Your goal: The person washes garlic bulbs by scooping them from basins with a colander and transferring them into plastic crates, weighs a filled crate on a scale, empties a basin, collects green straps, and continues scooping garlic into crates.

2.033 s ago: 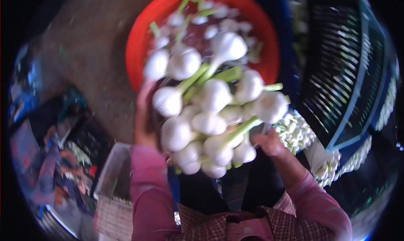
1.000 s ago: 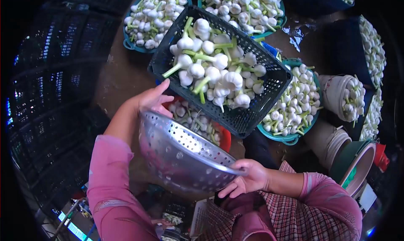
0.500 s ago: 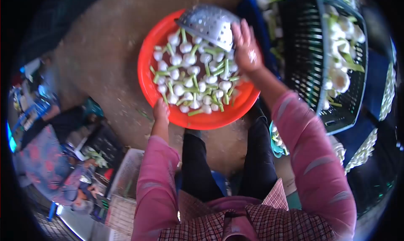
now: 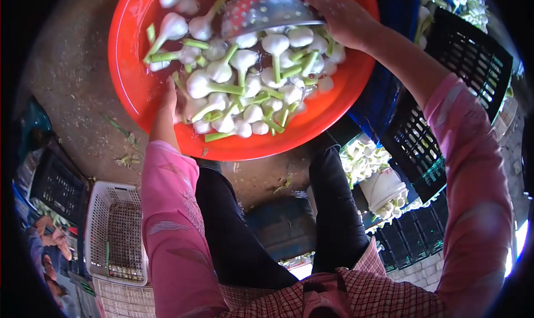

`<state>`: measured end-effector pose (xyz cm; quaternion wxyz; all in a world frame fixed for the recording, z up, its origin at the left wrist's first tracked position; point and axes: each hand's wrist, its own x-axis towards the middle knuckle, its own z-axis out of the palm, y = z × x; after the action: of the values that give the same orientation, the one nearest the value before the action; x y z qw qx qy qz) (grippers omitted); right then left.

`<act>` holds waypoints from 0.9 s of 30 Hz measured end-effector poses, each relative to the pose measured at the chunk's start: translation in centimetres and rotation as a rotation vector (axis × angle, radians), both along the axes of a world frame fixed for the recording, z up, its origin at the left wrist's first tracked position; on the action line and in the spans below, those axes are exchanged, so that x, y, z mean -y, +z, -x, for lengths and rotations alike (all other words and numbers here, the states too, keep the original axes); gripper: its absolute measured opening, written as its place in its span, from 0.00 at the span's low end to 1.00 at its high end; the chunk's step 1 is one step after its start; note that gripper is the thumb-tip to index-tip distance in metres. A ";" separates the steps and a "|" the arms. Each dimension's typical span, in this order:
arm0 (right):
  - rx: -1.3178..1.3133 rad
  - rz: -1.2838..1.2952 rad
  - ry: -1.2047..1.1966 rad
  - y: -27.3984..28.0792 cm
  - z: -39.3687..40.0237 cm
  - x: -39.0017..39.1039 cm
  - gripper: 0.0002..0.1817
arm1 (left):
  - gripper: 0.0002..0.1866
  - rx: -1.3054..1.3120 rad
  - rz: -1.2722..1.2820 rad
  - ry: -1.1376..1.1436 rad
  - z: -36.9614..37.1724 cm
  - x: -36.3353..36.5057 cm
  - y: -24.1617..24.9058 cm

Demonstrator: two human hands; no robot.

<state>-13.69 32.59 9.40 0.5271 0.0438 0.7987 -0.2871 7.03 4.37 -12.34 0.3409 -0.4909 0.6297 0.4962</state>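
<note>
A wide red basin (image 4: 267, 145) holds water and many white garlic bulbs (image 4: 243, 62) with short green stems. Tilted over the bulbs at the far side is a metal colander (image 4: 270, 11), its perforated outside facing me. My right hand (image 4: 339, 18) is against the colander's right end, its fingers curled over the metal. Low inside the basin's left part, my left hand (image 4: 171, 98) touches the bulbs at their left edge. Its thumb side shows, while the other fingers are hidden.
Dark plastic crates (image 4: 467, 51) stand at the right, with more garlic around them. A white bucket (image 4: 384, 190) holding bulbs lies below. At the left is a white mesh basket (image 4: 117, 229). Another person's hands (image 4: 53, 234) show at the far left.
The basin appears larger and closer. My right hand has gone from outspread beside the colander to holding its end. My left hand has moved from the rim in among the bulbs.
</note>
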 end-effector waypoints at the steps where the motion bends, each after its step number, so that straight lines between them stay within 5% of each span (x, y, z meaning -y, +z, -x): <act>1: -0.303 0.287 0.106 -3.3 -1.6 -2.5 0.22 | 0.37 0.081 -0.128 0.111 -0.8 0.0 0.4; 4: -0.136 0.010 0.030 -4.9 -1.5 -2.8 0.21 | 0.39 0.368 -0.497 0.383 -3.7 -1.1 1.5; 5: -0.346 0.181 0.286 -7.0 -1.6 -5.1 0.20 | 0.40 0.423 -0.607 0.448 -4.5 -1.9 1.6; 8: -0.797 0.588 0.547 -11.1 -2.7 -9.6 0.20 | 0.40 0.246 -0.977 0.700 -8.0 -5.0 0.0; 10: -0.091 0.086 -0.045 -13.3 -3.7 -10.2 0.32 | 0.38 0.203 -0.791 0.821 -7.6 -7.3 2.0; 12: -0.023 0.002 -0.165 -14.5 -6.2 -11.0 0.31 | 0.37 -0.051 -0.764 0.958 -7.2 -9.5 2.1; 14: 0.085 0.174 -0.619 -16.8 -9.7 -12.4 0.26 | 0.36 -0.362 -0.964 1.121 -7.0 -11.5 0.2; 17: 0.240 -0.038 -0.795 -18.8 -13.7 -11.1 0.12 | 0.38 -0.481 -0.780 0.972 -4.8 -12.7 0.9; 19: 0.307 0.057 -1.004 -20.6 -16.1 -9.3 0.11 | 0.39 -0.502 -0.644 0.864 -3.5 -13.1 2.6; 22: 0.421 0.174 -1.329 -22.5 -18.7 -6.1 0.10 | 0.33 -0.658 -0.066 0.312 -1.4 -13.1 5.4; 23: 0.512 0.191 -1.048 -22.4 -18.7 -6.0 0.14 | 0.28 -0.529 0.054 0.093 -0.9 -12.5 7.0; 26: 0.495 0.354 -1.324 -21.1 -20.0 -3.8 0.15 | 0.20 -0.733 -0.161 0.197 0.7 -11.8 9.2; 27: 0.403 0.440 -1.298 -20.1 -20.3 -3.8 0.15 | 0.18 -0.669 -0.205 -0.044 -0.2 -9.4 9.3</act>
<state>6.64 36.39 -10.68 0.3836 0.4553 0.4221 -0.6837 7.24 13.74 -3.07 0.1739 -0.2506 0.6639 0.6828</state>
